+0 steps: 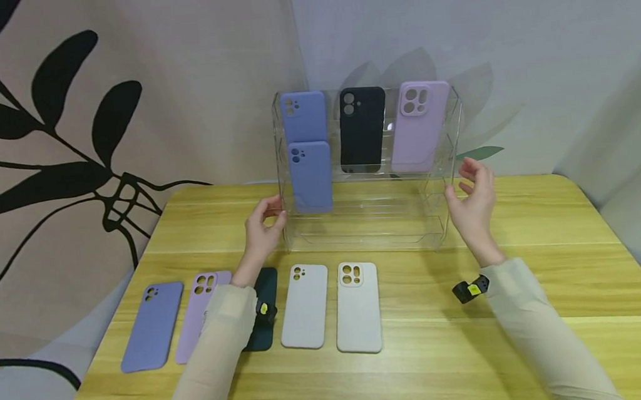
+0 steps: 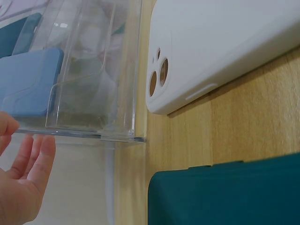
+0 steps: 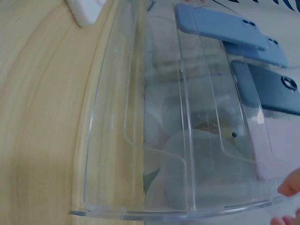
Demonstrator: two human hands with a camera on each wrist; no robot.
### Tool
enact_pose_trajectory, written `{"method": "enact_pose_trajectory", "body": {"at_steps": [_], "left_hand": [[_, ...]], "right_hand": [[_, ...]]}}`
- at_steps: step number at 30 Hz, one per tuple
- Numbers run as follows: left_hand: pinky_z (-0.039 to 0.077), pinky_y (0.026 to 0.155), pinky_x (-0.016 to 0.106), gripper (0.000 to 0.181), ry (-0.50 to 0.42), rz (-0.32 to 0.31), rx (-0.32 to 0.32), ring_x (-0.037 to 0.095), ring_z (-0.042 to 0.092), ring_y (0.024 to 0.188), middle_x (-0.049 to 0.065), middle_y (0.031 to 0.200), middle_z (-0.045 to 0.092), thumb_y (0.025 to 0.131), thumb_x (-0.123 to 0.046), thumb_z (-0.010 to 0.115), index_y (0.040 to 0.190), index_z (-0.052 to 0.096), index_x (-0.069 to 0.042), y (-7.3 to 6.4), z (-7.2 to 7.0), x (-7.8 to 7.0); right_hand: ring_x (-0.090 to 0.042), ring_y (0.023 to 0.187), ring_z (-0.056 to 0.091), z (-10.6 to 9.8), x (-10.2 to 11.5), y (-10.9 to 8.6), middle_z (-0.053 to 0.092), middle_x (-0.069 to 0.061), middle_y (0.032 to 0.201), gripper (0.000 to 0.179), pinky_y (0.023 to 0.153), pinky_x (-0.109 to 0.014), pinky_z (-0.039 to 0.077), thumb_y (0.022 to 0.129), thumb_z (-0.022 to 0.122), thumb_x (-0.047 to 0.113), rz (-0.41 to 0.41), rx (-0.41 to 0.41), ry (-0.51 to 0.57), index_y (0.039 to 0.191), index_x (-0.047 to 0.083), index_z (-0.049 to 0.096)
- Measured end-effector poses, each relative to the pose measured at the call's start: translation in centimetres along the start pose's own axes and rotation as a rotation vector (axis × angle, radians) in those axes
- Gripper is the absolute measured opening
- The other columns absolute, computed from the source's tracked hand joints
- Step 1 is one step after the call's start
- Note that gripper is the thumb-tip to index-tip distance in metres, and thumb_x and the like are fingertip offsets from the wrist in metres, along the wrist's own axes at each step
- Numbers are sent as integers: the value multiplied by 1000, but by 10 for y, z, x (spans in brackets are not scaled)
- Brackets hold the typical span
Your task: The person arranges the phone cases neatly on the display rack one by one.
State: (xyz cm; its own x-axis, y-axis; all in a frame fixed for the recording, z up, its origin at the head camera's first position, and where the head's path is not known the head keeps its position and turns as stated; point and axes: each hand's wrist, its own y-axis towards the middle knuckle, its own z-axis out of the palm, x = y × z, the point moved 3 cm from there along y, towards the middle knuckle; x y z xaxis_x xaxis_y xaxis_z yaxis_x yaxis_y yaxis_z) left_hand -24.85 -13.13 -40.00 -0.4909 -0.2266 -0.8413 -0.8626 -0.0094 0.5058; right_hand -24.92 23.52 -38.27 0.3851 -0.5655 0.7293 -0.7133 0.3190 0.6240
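Note:
A clear acrylic tiered rack stands at the back of the table. Beside its left end is my left hand, fingertips at the outer side panel. My right hand is at the right end, thumb near that panel and fingers loosely bent. Leaning in the rack are a blue phone case on top, another blue phone case below it, a black phone case and a lilac phone case.
On the table in front lie a blue phone case, a lilac phone case and a dark green phone case, the latter two partly behind my left arm. Two white phone cases, one nearer the left, lie beside them. A patterned curtain hangs behind.

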Motion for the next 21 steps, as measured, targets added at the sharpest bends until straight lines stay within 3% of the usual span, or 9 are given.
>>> {"method": "enact_pose_trajectory", "body": {"at_steps": [5,11,15,18,21], "left_hand": [[51,79,37,26,15,25,-6,48,55,85,38,96,56,79,22,54,105,53,22,0,0,0],[49,80,48,26,22,28,0,48,55,85,38,96,56,79,22,54,105,53,23,0,-1,2],[45,83,56,28,20,-10,39,49,54,88,38,98,54,80,21,54,108,51,23,2,-3,-3],[47,83,52,32,63,-56,98,49,54,90,37,101,53,81,19,55,113,50,21,3,-6,-9],[51,78,36,36,117,-87,157,46,56,90,35,104,55,82,15,57,118,50,18,3,-11,-13]], "right_hand": [[-28,96,59,0,-4,4,58,-25,107,32,67,-5,44,82,60,-9,41,44,6,114,-11,56],[-34,89,61,2,-7,7,62,-26,99,27,60,0,38,80,59,-10,1,59,-18,108,-13,58],[-34,90,61,3,-9,7,63,-25,100,28,60,0,38,81,58,-10,14,80,-10,109,-12,58],[-26,89,60,2,-9,7,63,-24,101,29,61,-1,40,82,58,-9,37,99,-12,111,-11,58],[-14,87,58,1,-10,7,63,-22,102,30,60,-2,40,82,58,-8,52,110,-18,112,-9,58]]}}
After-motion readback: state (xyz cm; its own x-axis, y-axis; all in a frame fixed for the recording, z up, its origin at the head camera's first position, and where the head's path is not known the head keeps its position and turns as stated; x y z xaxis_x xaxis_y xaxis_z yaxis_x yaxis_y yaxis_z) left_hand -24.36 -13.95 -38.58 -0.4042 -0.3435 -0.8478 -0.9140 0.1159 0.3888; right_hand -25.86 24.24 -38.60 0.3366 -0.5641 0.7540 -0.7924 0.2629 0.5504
